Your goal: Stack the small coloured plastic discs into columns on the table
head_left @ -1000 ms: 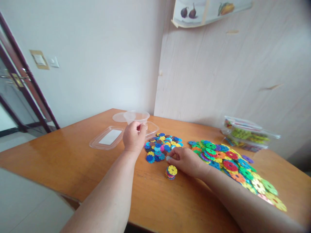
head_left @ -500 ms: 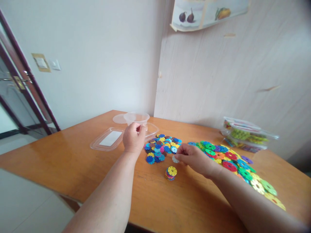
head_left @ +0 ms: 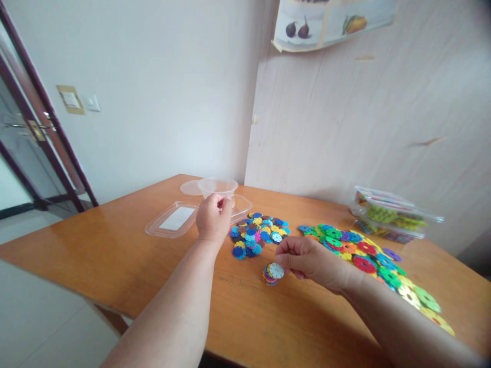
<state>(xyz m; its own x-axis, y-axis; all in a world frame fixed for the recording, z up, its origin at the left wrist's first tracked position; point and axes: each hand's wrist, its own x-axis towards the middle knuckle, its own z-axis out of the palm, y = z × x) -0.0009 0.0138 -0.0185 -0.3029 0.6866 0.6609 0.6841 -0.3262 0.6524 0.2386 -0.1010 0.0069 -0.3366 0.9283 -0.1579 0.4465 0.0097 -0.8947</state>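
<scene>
The right hand point(head_left: 309, 261) is pinching a pale disc point(head_left: 275, 270) atop the stack point(head_left: 268, 280), overhanging rightward; an off-centre release could be sending it sliding onto the counter point(head_left: 233, 317). The left hand point(head_left: 213, 219) is hanging closed, whether around anything being unclear.

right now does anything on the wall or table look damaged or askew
A little. On the wall, the fruit picture has a bowed lower edge and what looks like a curled lower left corner; the tan mark farther right resembles peeled surface. The pale disc in the right hand's fingers sits off-centre over the stack.
</scene>
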